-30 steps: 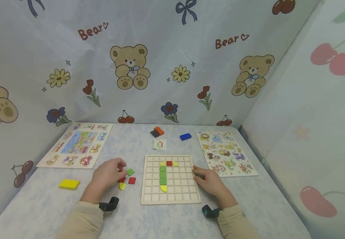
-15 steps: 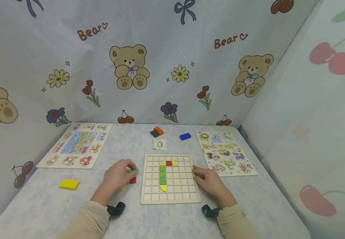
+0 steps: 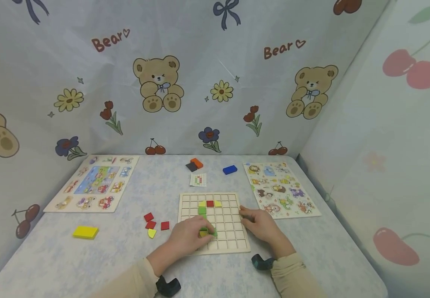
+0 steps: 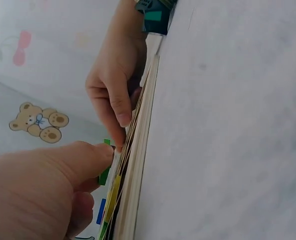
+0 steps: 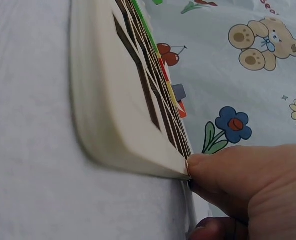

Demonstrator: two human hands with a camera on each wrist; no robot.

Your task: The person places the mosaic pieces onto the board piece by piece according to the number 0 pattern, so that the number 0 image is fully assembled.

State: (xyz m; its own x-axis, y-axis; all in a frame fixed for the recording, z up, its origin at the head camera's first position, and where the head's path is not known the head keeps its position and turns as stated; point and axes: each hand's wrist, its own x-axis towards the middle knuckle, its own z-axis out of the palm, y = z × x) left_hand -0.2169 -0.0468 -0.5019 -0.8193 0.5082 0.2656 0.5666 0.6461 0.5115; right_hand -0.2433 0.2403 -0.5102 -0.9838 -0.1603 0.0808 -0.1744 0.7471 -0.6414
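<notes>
Your left hand (image 3: pixel 189 238) pinches a green tile (image 3: pixel 213 234) over the pale wooden grid board (image 3: pixel 233 244), which carries green, red and yellow pieces. Beside it lie three red tiles (image 3: pixel 154 222) and a yellow one (image 3: pixel 151 233) (on the table (image 3: pixel 88 256) with its faint blue mottling). Your sleeves are beige.

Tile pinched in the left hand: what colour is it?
Green tile, pinched by the left hand; clearest in the head view.
</notes>
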